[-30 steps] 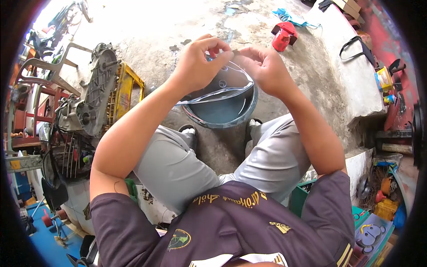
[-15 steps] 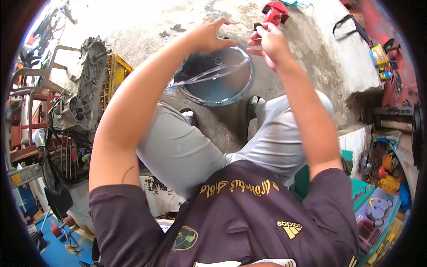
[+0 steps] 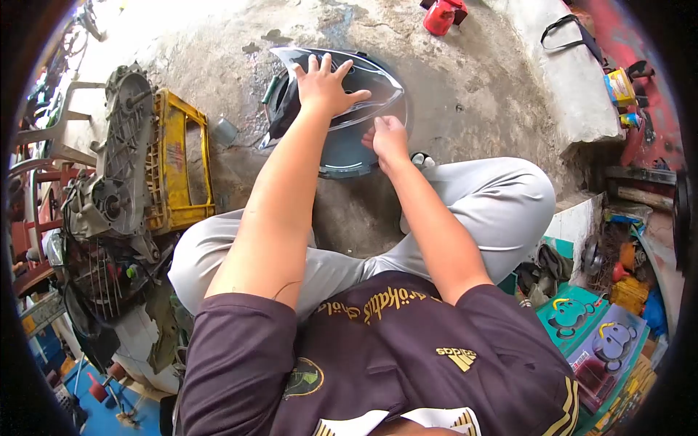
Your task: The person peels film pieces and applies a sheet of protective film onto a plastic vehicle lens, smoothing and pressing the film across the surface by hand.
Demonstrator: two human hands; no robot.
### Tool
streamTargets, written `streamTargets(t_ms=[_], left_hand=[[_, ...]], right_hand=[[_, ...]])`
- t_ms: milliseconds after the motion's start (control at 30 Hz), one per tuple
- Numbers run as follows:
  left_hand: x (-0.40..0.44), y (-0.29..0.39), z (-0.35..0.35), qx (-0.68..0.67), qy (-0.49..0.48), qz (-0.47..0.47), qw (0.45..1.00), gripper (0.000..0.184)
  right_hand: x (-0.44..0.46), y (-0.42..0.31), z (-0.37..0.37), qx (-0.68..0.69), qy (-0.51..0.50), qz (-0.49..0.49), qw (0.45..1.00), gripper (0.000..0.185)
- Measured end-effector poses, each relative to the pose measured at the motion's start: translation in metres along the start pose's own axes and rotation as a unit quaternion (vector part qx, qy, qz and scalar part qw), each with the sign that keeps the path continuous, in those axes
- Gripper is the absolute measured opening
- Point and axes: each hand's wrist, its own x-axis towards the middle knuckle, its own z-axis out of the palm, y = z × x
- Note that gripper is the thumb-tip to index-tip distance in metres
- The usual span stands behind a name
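Note:
A glossy dark curved panel with pointed ends and a pale edge (image 3: 376, 86), perhaps a motorcycle fairing, lies over a round dark basin (image 3: 349, 174) of water. Spread flat on the panel is my left hand (image 3: 322, 89), fingers apart. My right hand (image 3: 389, 139) is closed, its fingers curled close to the panel's near right edge, above the basin. What its fingertips pinch, if anything, is too small to make out. Part of the basin is hidden under the panel and my left hand.
On the wet concrete floor, a red container (image 3: 442, 17) stands far right. A yellow crate (image 3: 174, 163) and a metal engine casing (image 3: 120, 156) are at left. A concrete ledge (image 3: 582, 94) runs along the right, with boxes (image 3: 607, 349) at lower right.
Both hands have moved down and closer together. My left hand now lies on the panel; my right hand has come away from the red container, and its fingers are more curled.

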Motion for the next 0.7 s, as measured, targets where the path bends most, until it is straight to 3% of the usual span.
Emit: streamTargets(t_ms=[200, 367, 700], left_hand=[[0.001, -0.003, 0.002, 0.013, -0.002, 0.007, 1.0, 0.094], [0.0, -0.005, 0.012, 0.002, 0.061, 0.02, 0.998, 0.09], [-0.001, -0.005, 0.014, -0.007, 0.085, 0.019, 0.996, 0.09]], right_hand=[[0.009, 0.005, 0.01, -0.021, 0.006, 0.017, 1.0, 0.019], [0.004, 0.007, 0.012, -0.077, 0.024, -0.006, 0.997, 0.019], [0.008, 0.008, 0.01, -0.054, 0.026, -0.025, 0.998, 0.018]])
